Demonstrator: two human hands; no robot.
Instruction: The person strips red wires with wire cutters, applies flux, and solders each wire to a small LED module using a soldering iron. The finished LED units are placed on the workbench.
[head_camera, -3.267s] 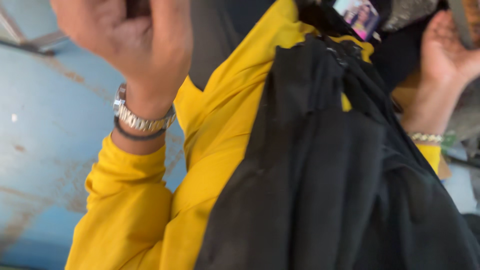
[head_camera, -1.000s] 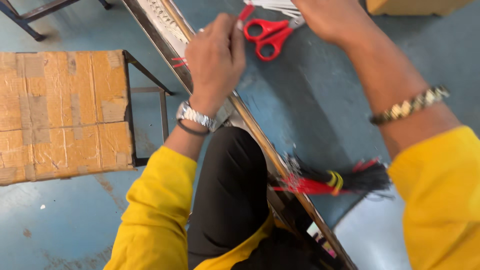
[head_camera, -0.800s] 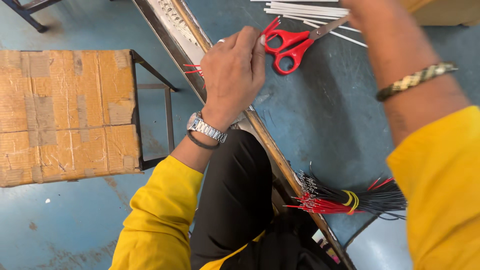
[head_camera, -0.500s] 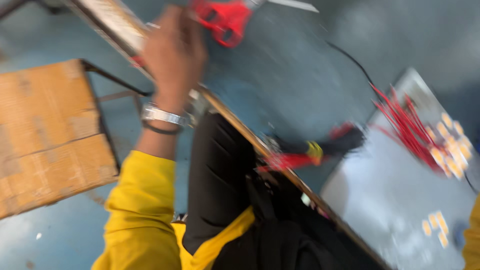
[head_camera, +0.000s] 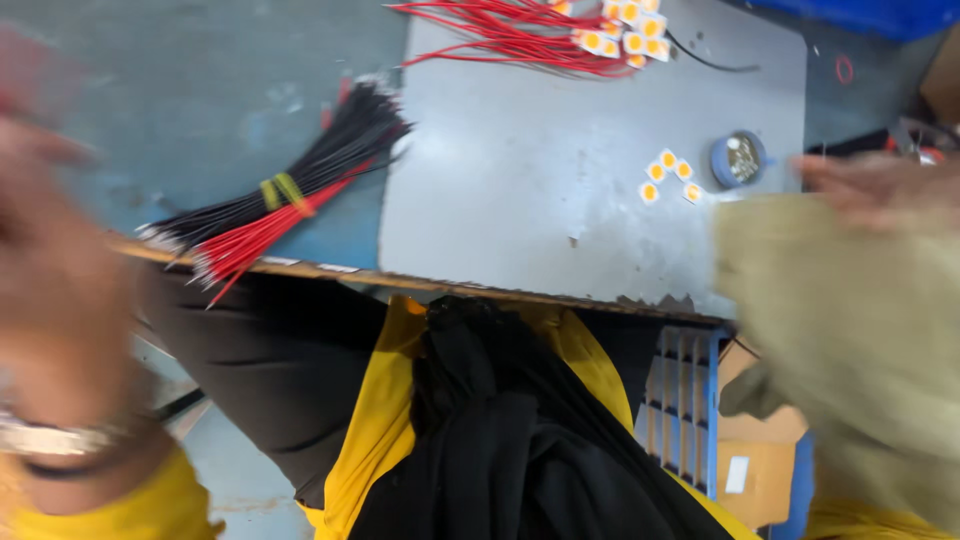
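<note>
My left hand (head_camera: 55, 290) is a blur at the left edge, raised close to the camera, with a metal watch (head_camera: 50, 440) on its wrist. I cannot see whether it holds anything. My right hand (head_camera: 875, 190) is a blur at the right edge, just above a large olive-beige cloth-like thing (head_camera: 850, 340); whether it grips that is unclear. A bundle of black and red wires (head_camera: 280, 200) tied with a yellow band lies at the bench edge, nearest my left hand. A grey mat (head_camera: 560, 200) covers the bench in front of me.
Red wires with small yellow square parts (head_camera: 540, 35) lie at the mat's far edge. A few loose yellow squares (head_camera: 668, 175) and a round blue tin (head_camera: 738, 158) sit near my right hand. Under the bench are a blue crate (head_camera: 685, 400) and a cardboard box (head_camera: 750, 465).
The view has swung right along the bench. The red scissors and the wooden stool have left the picture. Both hands came away from the scissors and now blur at the edges.
</note>
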